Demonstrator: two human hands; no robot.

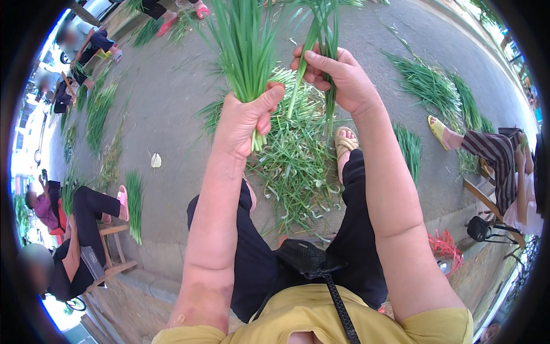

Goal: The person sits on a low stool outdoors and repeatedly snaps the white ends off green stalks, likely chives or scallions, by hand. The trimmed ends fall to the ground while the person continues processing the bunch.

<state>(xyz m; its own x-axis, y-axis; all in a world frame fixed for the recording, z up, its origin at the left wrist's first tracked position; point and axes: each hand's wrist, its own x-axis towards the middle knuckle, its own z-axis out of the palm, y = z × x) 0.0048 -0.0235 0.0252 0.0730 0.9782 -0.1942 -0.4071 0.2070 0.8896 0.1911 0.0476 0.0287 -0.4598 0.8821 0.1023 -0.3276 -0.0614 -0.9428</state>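
Note:
My left hand [247, 114] is wrapped round a thick bunch of garlic chives [247, 54], its pale stem ends poking out below the fist and the green leaves fanning upward. To its right, my right hand [335, 74] pinches a few loose chive stalks [329, 37] between thumb and fingers; some of their ends hang below the hand. Under both hands, between my feet, a heap of chive trimmings [301, 166] lies on the pavement, tangled green with pale bits. The fingers on the far side of the left fist are partly hidden.
Bundles of chives lie on the pavement at right [427, 86] and left [102, 109]. People sit on both sides; wooden chairs stand at left [114, 258] and right [487, 198]. Red plastic twine [447, 251] lies by my right side. A black bag [303, 258] rests on my lap.

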